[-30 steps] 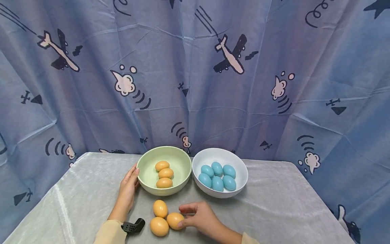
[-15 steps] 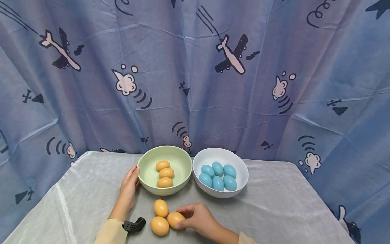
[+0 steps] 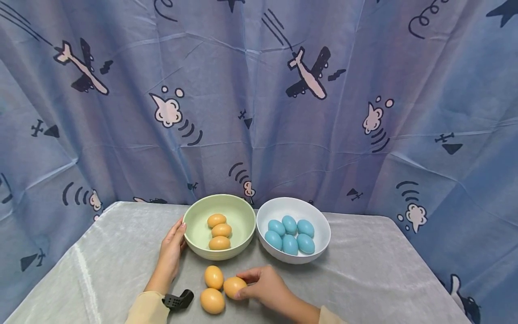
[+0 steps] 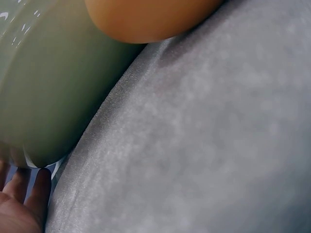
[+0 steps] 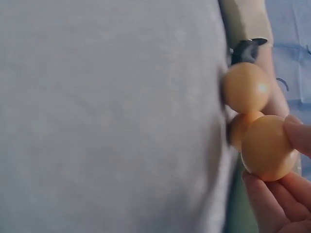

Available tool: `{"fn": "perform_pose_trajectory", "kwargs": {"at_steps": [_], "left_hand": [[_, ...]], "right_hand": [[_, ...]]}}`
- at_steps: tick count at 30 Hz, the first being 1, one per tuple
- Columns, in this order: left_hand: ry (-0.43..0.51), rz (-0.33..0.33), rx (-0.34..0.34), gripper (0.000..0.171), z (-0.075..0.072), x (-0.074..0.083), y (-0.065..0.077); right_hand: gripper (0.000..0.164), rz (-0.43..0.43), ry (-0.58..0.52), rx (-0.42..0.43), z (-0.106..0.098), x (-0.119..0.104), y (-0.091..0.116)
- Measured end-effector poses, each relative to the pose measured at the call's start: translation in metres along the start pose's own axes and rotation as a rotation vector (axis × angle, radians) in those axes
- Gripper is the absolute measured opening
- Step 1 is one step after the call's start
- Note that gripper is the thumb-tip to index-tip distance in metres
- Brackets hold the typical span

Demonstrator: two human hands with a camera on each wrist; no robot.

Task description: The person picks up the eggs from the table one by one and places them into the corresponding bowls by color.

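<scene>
In the head view, my right hand (image 3: 267, 288) pinches a yellow-orange egg (image 3: 234, 287) between thumb and fingers. The right wrist view shows that egg (image 5: 269, 148) between the thumb and fingertips, with the other two behind it. Two more yellow-orange eggs lie just left of it on the cloth, one farther egg (image 3: 213, 277) and one nearer egg (image 3: 212, 301). My left hand (image 3: 171, 249) rests against the left side of a light green bowl (image 3: 190, 225), fingers fairly straight. Inside that bowl sit three yellow-orange eggs (image 3: 221, 230) in a row.
A white bowl (image 3: 319, 225) with several blue eggs (image 3: 289, 245) stands right beside the green one. Grey cloth (image 3: 364, 270) covers the table. A blue patterned curtain (image 3: 259, 112) hangs behind it. A black device (image 3: 178, 300) sits at the left wrist.
My right fingers have closed around the right-hand egg, which has shifted slightly up and away from the other two. The left hand and both bowls stay in place.
</scene>
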State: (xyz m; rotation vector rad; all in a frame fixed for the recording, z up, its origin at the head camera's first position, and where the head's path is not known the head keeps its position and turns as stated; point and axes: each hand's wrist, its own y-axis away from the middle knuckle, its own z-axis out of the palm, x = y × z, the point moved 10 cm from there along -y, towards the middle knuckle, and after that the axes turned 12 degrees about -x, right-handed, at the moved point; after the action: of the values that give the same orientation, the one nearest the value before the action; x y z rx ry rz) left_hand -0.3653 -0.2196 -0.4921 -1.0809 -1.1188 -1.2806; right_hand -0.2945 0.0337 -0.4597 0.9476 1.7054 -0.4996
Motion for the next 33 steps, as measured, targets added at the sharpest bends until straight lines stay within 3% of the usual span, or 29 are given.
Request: {"fn": "perform_pose_trajectory", "kwargs": {"at_steps": [9,18,33], "left_hand": [[-0.007,-0.025,0.016,0.068,-0.002,-0.001,0.001],[-0.011,-0.021,0.010,0.067,0.000,0.000,0.001],[-0.016,-0.022,0.011,0.068,-0.001,-0.002,0.001]], "right_hand": [[0.038,-0.075,0.070,0.036,-0.023,-0.035,-0.009],[0.041,-0.066,0.014,0.055,-0.037,-0.060,-0.017],[0.041,-0.060,0.098,0.118,-0.049,-0.069,-0.044]]}}
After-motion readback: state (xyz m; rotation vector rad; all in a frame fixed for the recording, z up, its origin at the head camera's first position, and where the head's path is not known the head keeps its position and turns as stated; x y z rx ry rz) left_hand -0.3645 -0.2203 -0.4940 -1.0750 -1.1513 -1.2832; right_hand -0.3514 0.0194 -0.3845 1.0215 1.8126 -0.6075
